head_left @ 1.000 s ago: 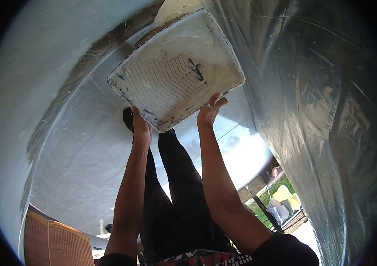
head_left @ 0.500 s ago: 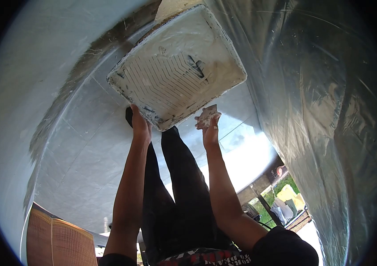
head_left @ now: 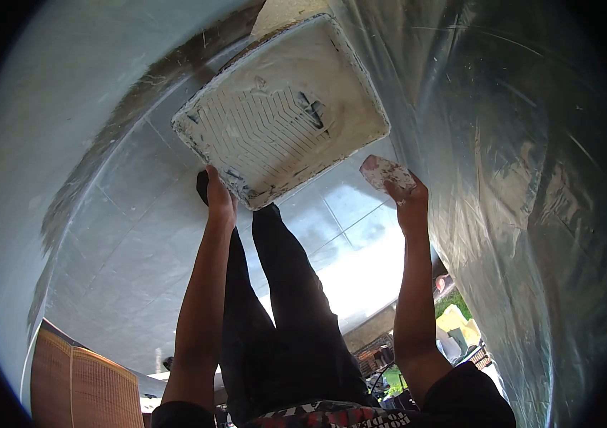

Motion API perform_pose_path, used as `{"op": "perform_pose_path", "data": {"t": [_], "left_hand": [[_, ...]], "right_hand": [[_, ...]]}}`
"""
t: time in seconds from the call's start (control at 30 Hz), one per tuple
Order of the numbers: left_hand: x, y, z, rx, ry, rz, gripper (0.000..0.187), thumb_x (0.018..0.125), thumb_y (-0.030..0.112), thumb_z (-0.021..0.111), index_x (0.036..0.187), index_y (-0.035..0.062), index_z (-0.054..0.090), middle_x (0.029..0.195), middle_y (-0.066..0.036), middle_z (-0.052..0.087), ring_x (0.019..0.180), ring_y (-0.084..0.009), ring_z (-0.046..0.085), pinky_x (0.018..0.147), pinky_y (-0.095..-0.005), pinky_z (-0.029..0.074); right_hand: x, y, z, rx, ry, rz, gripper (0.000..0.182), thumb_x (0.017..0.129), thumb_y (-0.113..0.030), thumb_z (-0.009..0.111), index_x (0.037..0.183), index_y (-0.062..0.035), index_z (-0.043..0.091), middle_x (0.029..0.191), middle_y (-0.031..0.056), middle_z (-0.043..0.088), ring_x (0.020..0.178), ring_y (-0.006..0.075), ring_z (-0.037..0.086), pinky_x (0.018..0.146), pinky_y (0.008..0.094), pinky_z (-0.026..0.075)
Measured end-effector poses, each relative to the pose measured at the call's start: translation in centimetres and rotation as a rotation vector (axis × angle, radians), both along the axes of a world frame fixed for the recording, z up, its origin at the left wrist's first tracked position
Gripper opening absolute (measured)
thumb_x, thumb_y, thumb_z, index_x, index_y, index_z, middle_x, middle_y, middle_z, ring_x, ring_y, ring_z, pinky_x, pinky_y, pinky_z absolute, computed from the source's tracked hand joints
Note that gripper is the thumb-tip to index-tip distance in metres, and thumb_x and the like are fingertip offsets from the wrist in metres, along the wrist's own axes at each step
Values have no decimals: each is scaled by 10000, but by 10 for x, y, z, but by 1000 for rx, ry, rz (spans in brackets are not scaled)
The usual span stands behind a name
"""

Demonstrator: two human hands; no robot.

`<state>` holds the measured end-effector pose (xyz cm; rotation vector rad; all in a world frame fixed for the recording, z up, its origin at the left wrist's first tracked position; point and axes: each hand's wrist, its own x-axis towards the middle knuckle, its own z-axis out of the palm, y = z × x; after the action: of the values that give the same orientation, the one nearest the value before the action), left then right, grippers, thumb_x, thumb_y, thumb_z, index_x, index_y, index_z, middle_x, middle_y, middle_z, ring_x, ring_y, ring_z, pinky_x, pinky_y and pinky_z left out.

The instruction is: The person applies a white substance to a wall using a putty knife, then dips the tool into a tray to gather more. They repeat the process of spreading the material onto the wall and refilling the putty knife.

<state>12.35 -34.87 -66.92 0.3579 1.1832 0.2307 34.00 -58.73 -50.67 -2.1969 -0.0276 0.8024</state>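
the left hand (head_left: 223, 196) is clamped on the lower left edge of a paint tray (head_left: 346, 85), its thumb along the rim near the bottom corner and the other fingers mostly hidden. the tray takes up the upper middle of the frame and sits askew, one corner pointing up and another pointing down. its inside is coated with something whitish; grooved lines run across the middle and lower left, a dark patch shows just right of them, and a smoother coat lies toward the upper right. the rim is crusted and blotched dark

the right hand (head_left: 412, 196) is right of the centre of the frame, apart from the tray and below its right corner. its fingers are closed on a reddish-brown piece (head_left: 378, 171) smeared with white, which points up and left, near the tray but not touching it; exactly what the piece is cannot be told

dark trousers (head_left: 292, 285) run down the lower middle of the frame, over a grey tiled floor (head_left: 125, 235) with bright light right of centre. clear plastic sheeting (head_left: 503, 164) hangs down the right side, and a reddish-brown woven panel (head_left: 93, 385) shows at the lower left
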Motion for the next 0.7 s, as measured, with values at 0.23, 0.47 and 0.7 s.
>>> {"op": "perform_pose_path", "data": {"t": [0.23,0.47,0.7], "left_hand": [[7,2,12,-30,34,-2,646,1079,483,222,1549,40,231,1596,-127,295,1464,-278,305,1192,-416,250],[10,1,18,-15,91,23,650,1086,457,232,1530,-16,256,1577,-145,332,1437,-286,352,1172,-393,270],[6,1,9,-25,43,24,630,1081,467,246,1548,44,225,1601,-117,285,1473,-269,286,1197,-424,245]], "right_hand": [[68,88,0,-219,-415,953,208,776,65,648,928,-76,671,824,46,691,898,241,634,878,396,453],[83,132,5,-537,-353,1483,255,719,50,656,838,-158,745,817,-20,703,946,163,607,914,360,383],[84,123,-8,-387,-294,1540,256,719,41,661,821,-172,759,857,-80,723,941,149,587,910,348,382]]}}
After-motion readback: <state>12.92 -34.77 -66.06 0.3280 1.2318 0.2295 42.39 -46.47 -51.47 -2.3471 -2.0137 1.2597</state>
